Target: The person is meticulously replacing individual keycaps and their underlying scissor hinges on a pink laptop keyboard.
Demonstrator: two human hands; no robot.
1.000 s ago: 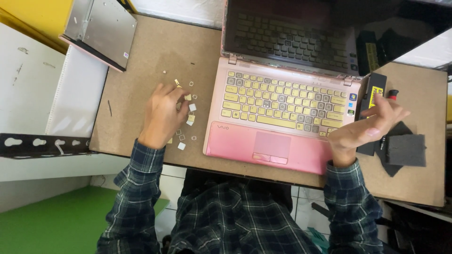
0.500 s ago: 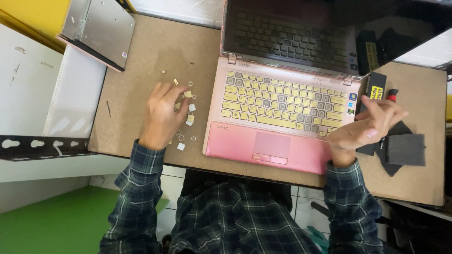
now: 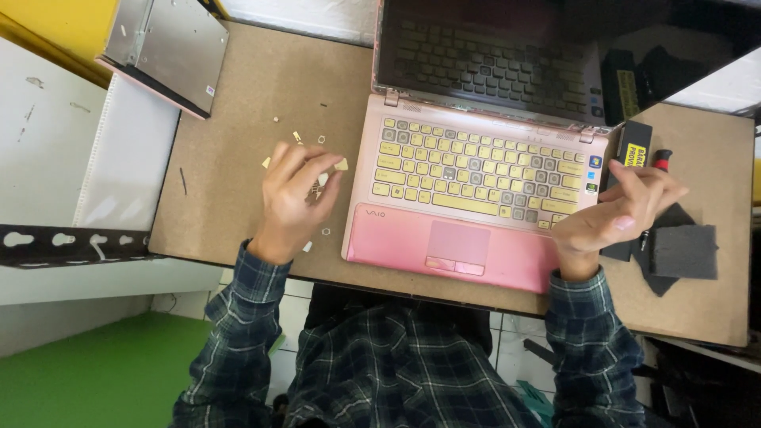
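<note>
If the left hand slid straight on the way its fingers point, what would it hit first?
Likely the pale keycap at the left hand's fingertips, then the pink laptop's left edge; height above the table is unclear.

One pink laptop (image 3: 476,198) lies open on the brown table (image 3: 238,103), with one metal drive case (image 3: 162,47) at its far left corner. About eight loose keycaps (image 3: 342,165) lie scattered left of the laptop. Two hands, left (image 3: 295,194) and right (image 3: 618,214), are over the table.

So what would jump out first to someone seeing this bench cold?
Probably the pink laptop in the middle of the brown table, several of its pale yellow keys missing. Left of it, the left hand rests over a scatter of loose keycaps; the right hand hovers at the laptop's right edge, near black parts.
</note>
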